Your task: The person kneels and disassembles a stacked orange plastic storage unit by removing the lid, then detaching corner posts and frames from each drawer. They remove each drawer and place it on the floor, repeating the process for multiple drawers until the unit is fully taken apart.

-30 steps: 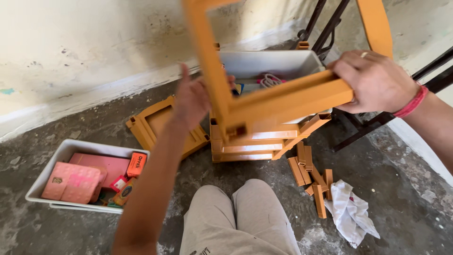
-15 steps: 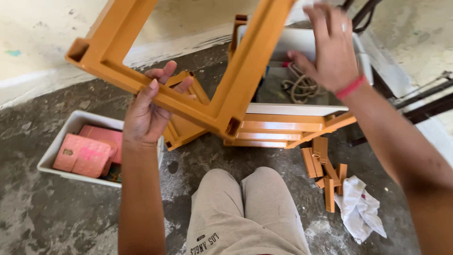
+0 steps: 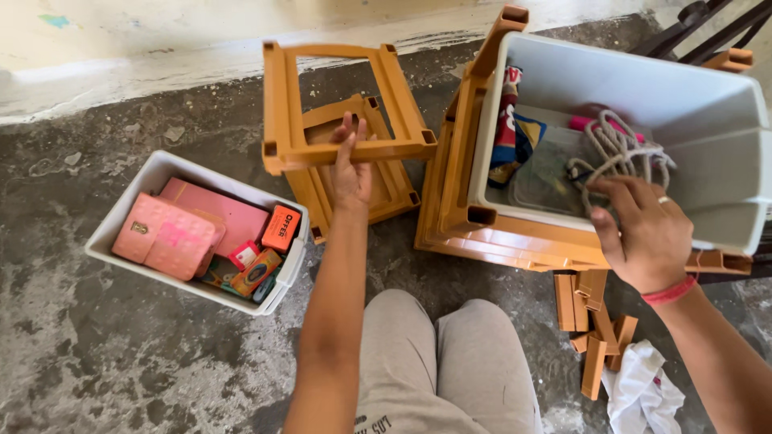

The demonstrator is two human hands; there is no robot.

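Observation:
My left hand [image 3: 351, 165] grips the near bar of an orange plastic square frame [image 3: 281, 96], which rests low over another orange frame [image 3: 384, 189] lying on the floor. My right hand [image 3: 643, 229] reaches over the rim of a large white bin [image 3: 716, 128], fingers curled on a coil of grey rope [image 3: 619, 153] inside it. The bin sits within stacked orange frames [image 3: 498, 241] and holds colourful packets and a clear lid too.
A smaller white tub [image 3: 121, 217] at the left holds pink boxes and small packets. Short orange connector pieces [image 3: 591, 321] and a white cloth [image 3: 643, 390] lie at the right by my knees [image 3: 446, 362]. A pale wall base runs along the top; black metal legs stand top right.
The orange frame came down from in front of my face to the floor stack at the left. My right hand let go of it and went into the white bin onto the rope.

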